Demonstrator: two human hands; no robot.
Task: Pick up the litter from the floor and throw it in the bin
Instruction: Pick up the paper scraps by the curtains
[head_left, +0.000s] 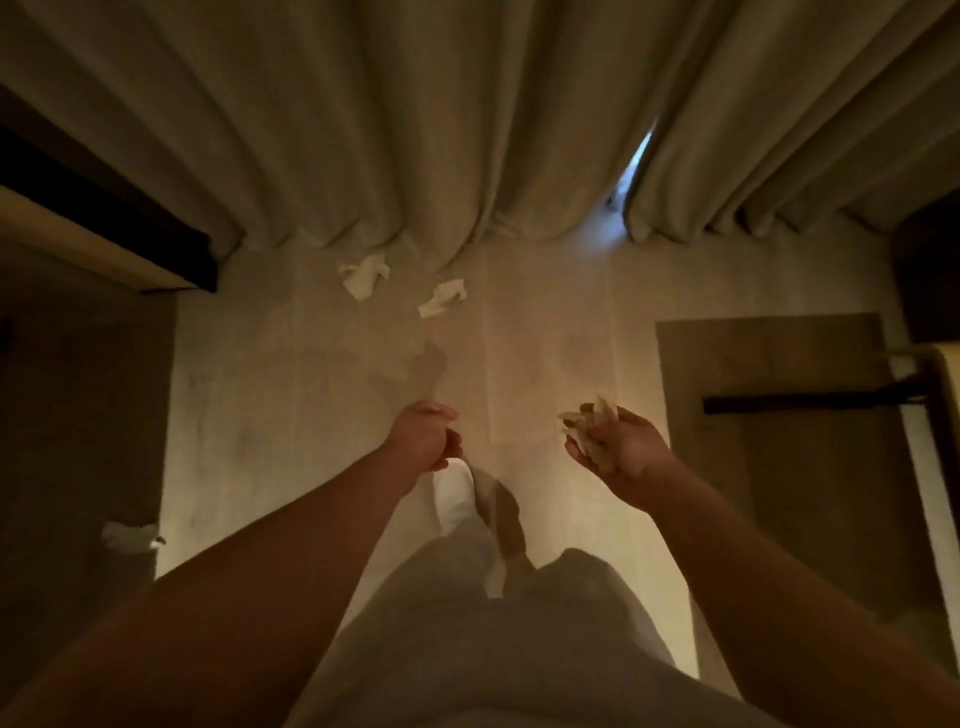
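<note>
Two hands, three floor tissues (364, 275).

Beige curtains (415, 130) hang to the pale floor (545, 322); a brown rug (779, 415) lies right.

Dim, warm yellowish lighting. Brightest patch on the floor (545, 332) at centre; left and right margins fall into deep shadow. Cool daylight sliver through the curtain gap (635, 161). Wide-angle bowing toward edges. Soft focus and grain throughout.
</note>
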